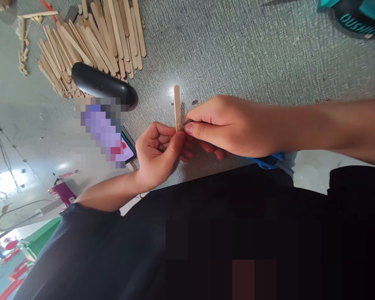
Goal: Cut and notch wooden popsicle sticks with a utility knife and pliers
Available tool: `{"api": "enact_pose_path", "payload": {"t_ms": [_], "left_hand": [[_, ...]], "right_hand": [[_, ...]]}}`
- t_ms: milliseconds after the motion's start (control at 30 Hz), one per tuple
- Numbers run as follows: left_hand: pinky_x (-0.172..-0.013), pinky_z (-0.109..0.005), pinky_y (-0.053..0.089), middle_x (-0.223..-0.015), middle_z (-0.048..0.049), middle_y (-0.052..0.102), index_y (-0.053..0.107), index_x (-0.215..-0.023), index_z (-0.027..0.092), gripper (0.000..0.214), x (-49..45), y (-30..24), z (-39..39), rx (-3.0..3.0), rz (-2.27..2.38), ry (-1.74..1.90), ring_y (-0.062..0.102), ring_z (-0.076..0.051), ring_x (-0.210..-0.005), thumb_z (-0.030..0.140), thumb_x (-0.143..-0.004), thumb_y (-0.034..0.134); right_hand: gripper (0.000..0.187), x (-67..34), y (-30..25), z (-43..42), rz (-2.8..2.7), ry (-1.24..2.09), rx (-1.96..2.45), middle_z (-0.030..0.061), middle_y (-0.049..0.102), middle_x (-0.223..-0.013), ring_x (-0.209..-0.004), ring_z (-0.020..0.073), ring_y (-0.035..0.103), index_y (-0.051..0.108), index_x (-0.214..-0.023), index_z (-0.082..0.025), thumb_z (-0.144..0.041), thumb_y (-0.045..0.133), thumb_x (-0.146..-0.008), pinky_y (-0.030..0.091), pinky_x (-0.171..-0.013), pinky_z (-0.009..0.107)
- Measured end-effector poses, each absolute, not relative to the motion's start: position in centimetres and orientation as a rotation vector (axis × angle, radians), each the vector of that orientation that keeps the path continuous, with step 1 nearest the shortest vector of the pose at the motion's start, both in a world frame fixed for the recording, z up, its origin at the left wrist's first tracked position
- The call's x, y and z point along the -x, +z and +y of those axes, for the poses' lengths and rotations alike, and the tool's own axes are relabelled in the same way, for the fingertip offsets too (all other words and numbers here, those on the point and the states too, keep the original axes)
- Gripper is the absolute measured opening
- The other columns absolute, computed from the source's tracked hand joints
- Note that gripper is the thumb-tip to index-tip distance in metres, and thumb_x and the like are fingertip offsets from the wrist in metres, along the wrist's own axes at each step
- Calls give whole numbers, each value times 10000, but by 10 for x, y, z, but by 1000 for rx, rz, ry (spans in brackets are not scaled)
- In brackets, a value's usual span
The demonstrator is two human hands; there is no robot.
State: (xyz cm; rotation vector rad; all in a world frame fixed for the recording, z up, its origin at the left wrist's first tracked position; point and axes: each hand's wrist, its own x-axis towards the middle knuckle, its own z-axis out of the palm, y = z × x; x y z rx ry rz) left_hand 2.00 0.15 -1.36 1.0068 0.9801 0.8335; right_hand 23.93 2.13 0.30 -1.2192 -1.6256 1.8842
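My left hand (158, 152) pinches a flat wooden craft stick (177, 106) and holds it upright over the grey textured table (253, 54). My right hand (228, 127) is closed round a small thin tool whose grey tip (186, 123) touches the stick's lower part. The tool's body is hidden in my fingers; a blue piece (268, 160) shows below the hand. Both hands meet at the stick.
A heap of the same wooden sticks (93, 37) lies at the upper left. A black oblong case (103, 85) and a phone with a blurred screen (112, 137) sit left of my hands. A teal and black object (356, 16) is at the top right.
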Motion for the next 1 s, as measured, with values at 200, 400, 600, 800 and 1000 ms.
{"api": "enact_pose_path", "payload": {"t_ms": [200,400,600,800,1000], "left_hand": [[-433,-155,560,-684,46,810,637,-929,227,501,-20,-11,-1,-1146,1023,852,729,-99,-461,571,-1034,987],[-418,-152,546,-713,24,828,647,-922,218,450,-16,-7,1,-1157,981,783,755,-110,-479,516,-1090,939],[-387,-154,505,-700,35,822,609,-925,227,469,-15,-4,4,-1074,922,758,740,-117,-448,506,-1085,950],[-414,-194,571,-730,44,843,587,-931,240,554,-18,-7,4,-945,936,752,756,-135,-465,601,-1017,998],[-420,-211,585,-714,54,832,593,-948,245,584,-21,-11,5,-892,959,793,764,-147,-474,631,-970,1031]], "right_hand": [[444,-235,11,17,-1636,1900,1398,-25,630,-613,-436,80,553,624,-796,-190,-234,586,-1236,329,-503,290],[430,-240,26,17,-1554,2036,1380,-34,639,-635,-457,69,574,630,-830,-183,-254,603,-1253,360,-516,262],[418,-247,8,19,-1502,2116,1077,-31,663,-687,-489,60,579,680,-898,-168,-295,551,-1276,383,-522,239],[435,-245,-7,26,-1428,2162,941,-12,695,-737,-504,64,545,716,-923,-154,-381,589,-1272,371,-500,231],[456,-245,5,28,-1430,2141,1020,3,712,-766,-533,68,569,715,-902,-153,-387,592,-1274,408,-515,217]]}}
